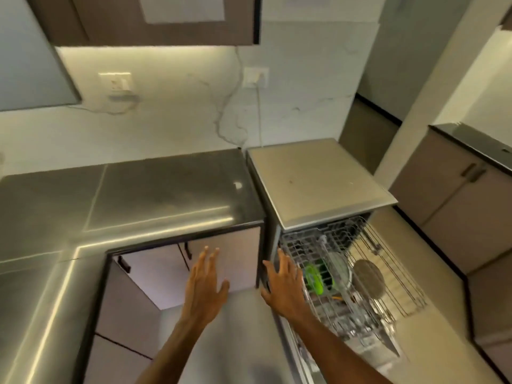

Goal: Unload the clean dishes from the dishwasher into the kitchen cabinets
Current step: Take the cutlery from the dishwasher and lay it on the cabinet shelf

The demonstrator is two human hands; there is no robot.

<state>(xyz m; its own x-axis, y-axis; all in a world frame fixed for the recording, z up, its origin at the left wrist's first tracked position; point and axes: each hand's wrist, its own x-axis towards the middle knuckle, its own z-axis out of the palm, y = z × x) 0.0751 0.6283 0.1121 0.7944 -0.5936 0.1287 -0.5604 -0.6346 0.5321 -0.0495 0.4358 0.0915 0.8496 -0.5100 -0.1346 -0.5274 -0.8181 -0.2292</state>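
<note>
The dishwasher (318, 187) stands right of the counter, door down, its wire racks (368, 261) pulled out. In the rack I see a green item (314, 278), a clear glass piece (339, 266) and a round grey dish (370, 275). My right hand (285, 284) hovers with spread fingers at the rack's left edge, holding nothing. My left hand (205, 281) is open too, fingers apart, in front of the lower cabinet door (235, 259). Both forearms reach in from the bottom.
A dark polished L-shaped counter (124, 200) runs left and back. Upper cabinets (155, 20) hang above it. More base cabinets (457, 206) stand at the right. Wall sockets (116, 81) sit on the marble backsplash, with a cord dropping behind the dishwasher.
</note>
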